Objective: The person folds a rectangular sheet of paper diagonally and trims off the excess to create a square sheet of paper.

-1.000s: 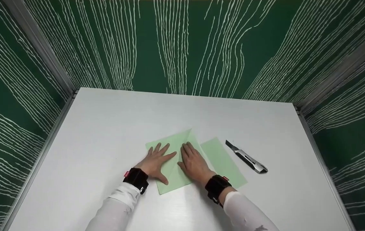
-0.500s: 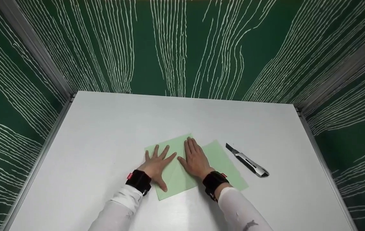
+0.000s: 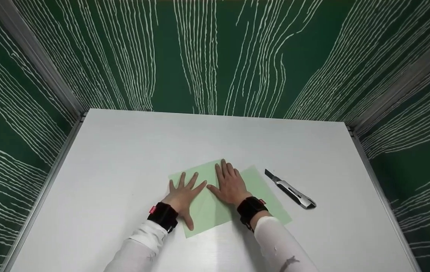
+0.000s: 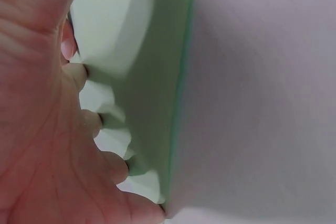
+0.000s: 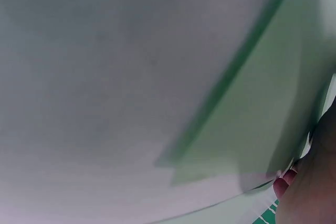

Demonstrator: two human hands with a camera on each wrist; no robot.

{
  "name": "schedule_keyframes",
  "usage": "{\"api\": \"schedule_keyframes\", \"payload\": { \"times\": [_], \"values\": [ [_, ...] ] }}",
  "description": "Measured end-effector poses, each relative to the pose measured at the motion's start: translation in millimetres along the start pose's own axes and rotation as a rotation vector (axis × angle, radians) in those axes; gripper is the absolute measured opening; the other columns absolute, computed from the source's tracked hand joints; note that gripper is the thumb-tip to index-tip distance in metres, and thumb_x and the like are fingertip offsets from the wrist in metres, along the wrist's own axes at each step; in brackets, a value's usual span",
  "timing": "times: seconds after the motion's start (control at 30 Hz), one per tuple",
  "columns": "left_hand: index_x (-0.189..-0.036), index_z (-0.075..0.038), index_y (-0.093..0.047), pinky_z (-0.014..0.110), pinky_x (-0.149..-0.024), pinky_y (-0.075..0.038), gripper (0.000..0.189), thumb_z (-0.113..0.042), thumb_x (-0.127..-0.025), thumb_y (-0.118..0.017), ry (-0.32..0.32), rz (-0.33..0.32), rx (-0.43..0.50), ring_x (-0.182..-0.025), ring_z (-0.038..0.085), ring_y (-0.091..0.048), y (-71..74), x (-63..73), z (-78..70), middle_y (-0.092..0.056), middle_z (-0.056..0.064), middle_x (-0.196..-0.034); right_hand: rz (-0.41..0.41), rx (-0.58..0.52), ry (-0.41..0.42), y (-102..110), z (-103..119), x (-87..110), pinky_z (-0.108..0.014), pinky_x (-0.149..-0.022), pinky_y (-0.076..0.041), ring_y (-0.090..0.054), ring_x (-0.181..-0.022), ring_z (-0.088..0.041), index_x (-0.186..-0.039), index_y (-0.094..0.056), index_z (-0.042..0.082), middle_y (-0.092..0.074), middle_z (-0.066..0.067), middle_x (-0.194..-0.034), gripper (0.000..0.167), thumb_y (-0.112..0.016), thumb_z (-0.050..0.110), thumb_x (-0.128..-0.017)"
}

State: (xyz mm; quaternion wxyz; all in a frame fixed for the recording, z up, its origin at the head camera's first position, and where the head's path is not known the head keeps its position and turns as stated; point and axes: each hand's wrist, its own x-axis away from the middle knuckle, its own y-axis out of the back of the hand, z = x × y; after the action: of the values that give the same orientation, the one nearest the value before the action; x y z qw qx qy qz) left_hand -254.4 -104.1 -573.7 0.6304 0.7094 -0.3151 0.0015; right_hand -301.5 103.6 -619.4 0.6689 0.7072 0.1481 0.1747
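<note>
A light green sheet of paper (image 3: 207,215) lies flat on the white table, a little tilted, with faint crease lines. My left hand (image 3: 183,196) rests on its left part with straight, spread fingers. On the right part of the sheet lies my right hand (image 3: 232,187), fingers straight, fingertips by the far corner. In the left wrist view, the fingertips touch the green paper (image 4: 142,77) near its edge. The right wrist view shows a corner of green paper (image 5: 247,114) and only part of the hand (image 5: 310,187).
A narrower green paper strip (image 3: 262,185) lies right of the sheet, partly hidden by the right hand and wrist. Farther right is a utility knife (image 3: 294,192) with its blade out. Green walls with pale wavy lines surround the white table (image 3: 124,151).
My right hand has slid up the sheet toward its far corner, and its fingers have spread a little. The left hand stays on the paper in about the same place.
</note>
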Motion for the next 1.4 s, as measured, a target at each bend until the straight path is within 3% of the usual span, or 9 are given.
{"api": "schedule_keyframes", "payload": {
  "times": [0.37, 0.53, 0.77, 0.93, 1.03, 1.17, 1.27, 1.4],
  "values": [
    [-0.161, -0.024, -0.019, 0.080, -0.110, -0.020, 0.145, -0.056, -0.042, -0.097, -0.035, -0.038, 0.018, -0.152, 0.053, -0.007, -11.2, -1.2, 7.1, -0.006, 0.014, -0.170, -0.048, 0.029, -0.002, -12, 4, 0.7, -0.045, -0.115, -0.039, -0.035, -0.148, -0.034, -0.156, -0.032, 0.004, -0.032, -0.021, -0.162, 0.082, -0.041, 0.063, -0.099],
    [-0.160, -0.021, -0.024, 0.079, -0.112, -0.017, 0.140, -0.053, -0.045, -0.097, -0.071, -0.074, 0.083, -0.152, 0.052, -0.007, -12.9, -3.8, 15.2, -0.009, 0.017, -0.169, -0.069, 0.011, -0.019, -15, 5, -2.3, -0.044, -0.116, -0.038, -0.034, -0.149, -0.034, -0.155, -0.032, 0.003, -0.031, -0.021, -0.162, 0.079, -0.041, 0.060, -0.101],
    [-0.155, -0.015, -0.037, 0.063, -0.119, -0.028, 0.121, -0.048, -0.054, -0.095, -0.119, -0.122, 0.098, -0.152, 0.044, -0.023, -12.6, -1.1, 18.1, -0.025, 0.018, -0.165, -0.148, -0.148, -0.041, -11, 6, -3.2, -0.048, -0.121, -0.032, -0.032, -0.150, -0.037, -0.153, -0.033, -0.003, -0.033, -0.024, -0.160, 0.071, -0.042, 0.048, -0.105],
    [-0.152, -0.016, -0.044, 0.056, -0.121, -0.030, 0.105, -0.050, -0.064, -0.090, -0.127, -0.166, 0.135, -0.151, 0.039, -0.029, -7.6, 1.8, 21.0, -0.033, 0.014, -0.163, -0.192, -0.273, -0.016, 3, 5, -2.3, -0.050, -0.121, -0.031, -0.035, -0.148, -0.038, -0.153, -0.033, -0.004, -0.039, -0.025, -0.156, 0.067, -0.043, 0.042, -0.106],
    [-0.148, -0.014, -0.049, 0.053, -0.120, -0.033, 0.089, -0.047, -0.073, -0.085, -0.125, -0.244, 0.169, -0.148, 0.038, -0.036, -4.0, 3.4, 24.9, -0.041, 0.014, -0.159, -0.212, -0.333, 0.003, 14, 1, 0.7, -0.050, -0.117, -0.036, -0.043, -0.142, -0.039, -0.151, -0.035, -0.006, -0.047, -0.027, -0.149, 0.064, -0.049, 0.036, -0.105],
    [-0.142, -0.010, -0.056, 0.047, -0.112, -0.044, 0.068, -0.039, -0.085, -0.079, -0.114, -0.436, 0.214, -0.136, 0.034, -0.052, -1.1, 5.2, 30.9, -0.056, 0.014, -0.146, -0.254, -0.437, 0.025, 25, -10, 9.4, -0.051, -0.108, -0.046, -0.056, -0.127, -0.042, -0.148, -0.039, -0.005, -0.056, -0.029, -0.136, 0.060, -0.058, 0.027, -0.101],
    [-0.136, -0.008, -0.061, 0.044, -0.105, -0.051, 0.055, -0.032, -0.088, -0.076, -0.086, -0.587, 0.253, -0.126, 0.032, -0.061, -1.6, 7.3, 35.9, -0.064, 0.013, -0.135, -0.257, -0.505, 0.029, 31, -18, 19.5, -0.052, -0.104, -0.049, -0.059, -0.123, -0.043, -0.149, -0.039, -0.004, -0.057, -0.030, -0.134, 0.061, -0.060, 0.025, -0.100],
    [-0.125, -0.007, -0.068, 0.043, -0.100, -0.054, 0.043, -0.027, -0.088, -0.077, -0.031, -0.735, 0.267, -0.118, 0.030, -0.066, -5.7, 13.0, 43.8, -0.070, 0.013, -0.125, -0.258, -0.513, 0.035, 36, -28, 36.8, -0.052, -0.105, -0.049, -0.057, -0.125, -0.043, -0.149, -0.040, -0.003, -0.056, -0.030, -0.137, 0.060, -0.061, 0.025, -0.100]
  ]
}}
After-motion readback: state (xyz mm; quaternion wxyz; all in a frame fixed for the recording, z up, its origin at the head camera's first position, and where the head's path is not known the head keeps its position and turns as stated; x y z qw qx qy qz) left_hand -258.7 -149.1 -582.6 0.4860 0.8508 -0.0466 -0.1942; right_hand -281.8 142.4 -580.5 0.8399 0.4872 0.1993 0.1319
